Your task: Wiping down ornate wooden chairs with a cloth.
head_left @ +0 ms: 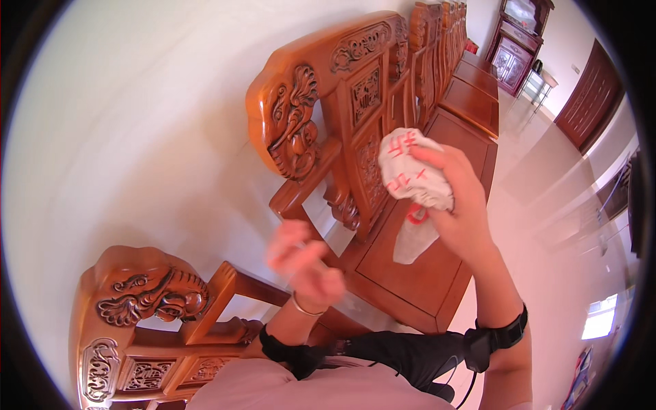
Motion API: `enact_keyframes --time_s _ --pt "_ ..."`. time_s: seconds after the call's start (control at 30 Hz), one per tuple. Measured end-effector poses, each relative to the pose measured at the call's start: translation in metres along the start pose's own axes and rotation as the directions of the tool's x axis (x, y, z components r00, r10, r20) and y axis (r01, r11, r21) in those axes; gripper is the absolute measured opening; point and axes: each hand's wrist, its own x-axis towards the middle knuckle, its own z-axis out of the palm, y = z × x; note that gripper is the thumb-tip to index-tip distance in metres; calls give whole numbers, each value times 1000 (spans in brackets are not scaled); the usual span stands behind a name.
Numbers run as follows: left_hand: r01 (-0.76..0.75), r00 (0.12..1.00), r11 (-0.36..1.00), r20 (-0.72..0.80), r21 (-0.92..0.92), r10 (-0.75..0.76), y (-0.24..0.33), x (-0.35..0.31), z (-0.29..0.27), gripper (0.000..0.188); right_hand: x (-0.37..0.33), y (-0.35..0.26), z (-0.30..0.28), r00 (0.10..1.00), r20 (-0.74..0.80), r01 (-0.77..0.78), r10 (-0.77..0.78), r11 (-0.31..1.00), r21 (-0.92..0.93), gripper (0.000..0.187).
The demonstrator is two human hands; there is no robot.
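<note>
A crumpled whitish cloth [413, 167] with red markings is bunched in my right hand [465, 198], whose fingers and thumb are wrapped round it. Below the bunch, a loose grey-white flap with a red mark shows against the seat of a carved wooden bench [389, 280]. My left hand [304, 263] is off to the left of the cloth, in front of the bench's armrest [307, 188]. Motion smears its fingers, and I see nothing clearly held in it. A band circles the left wrist.
The bench's tall carved backrest [365, 61] runs along a white wall [157, 123]. Another carved wooden chair [154, 321] stands near at the lower left. Glossy floor tiles [526, 198] lie to the right. A dark cabinet [516, 48] and a brown door [591, 99] are far back.
</note>
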Motion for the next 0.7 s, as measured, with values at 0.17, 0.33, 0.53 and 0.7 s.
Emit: enact_keyframes --time_s 0.17,0.33,0.53,0.7 --pt "584 735 718 -127 -379 -666 -42 -14 -26 54 8 -49 54 906 88 410 -415 909 73 36" --pt "684 431 88 304 -724 -850 -31 -2 -11 81 6 -57 114 954 170 282 -246 930 -236 37" --pt "722 489 316 131 -615 -862 -31 6 -11 92 -17 -28 131 949 36 313 -315 915 -256 45" --pt "779 594 561 44 -279 -803 -28 15 -3 101 -54 12 116 974 123 206 -189 968 -144 58"
